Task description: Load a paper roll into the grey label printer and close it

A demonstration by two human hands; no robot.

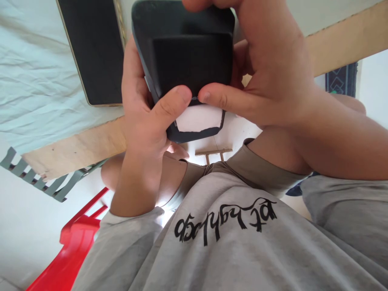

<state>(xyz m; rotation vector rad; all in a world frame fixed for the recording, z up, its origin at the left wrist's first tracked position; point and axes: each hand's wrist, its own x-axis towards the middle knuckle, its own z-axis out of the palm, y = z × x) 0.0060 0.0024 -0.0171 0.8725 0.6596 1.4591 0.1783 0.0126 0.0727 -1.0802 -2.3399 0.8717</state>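
Observation:
In the head view, a black rounded device (190,60) is held up at the top middle, over the near edge of the table. It has a flat dark panel, partly covered lettering and a white patch (198,119) at its lower end. My left hand (144,103) wraps round its left side, thumb pressed on the panel's lower edge. From the other side my right hand (269,68) grips it, its thumb near the left thumb and a finger over the top edge. The device's exact kind cannot be made out, and its underside is hidden.
A dark slab with a gold rim (93,48), like a phone or tablet, lies left of the device on a pale wrinkled cloth (33,68). The table's wooden edge (79,145) runs across. A red plastic chair (72,246) stands at lower left.

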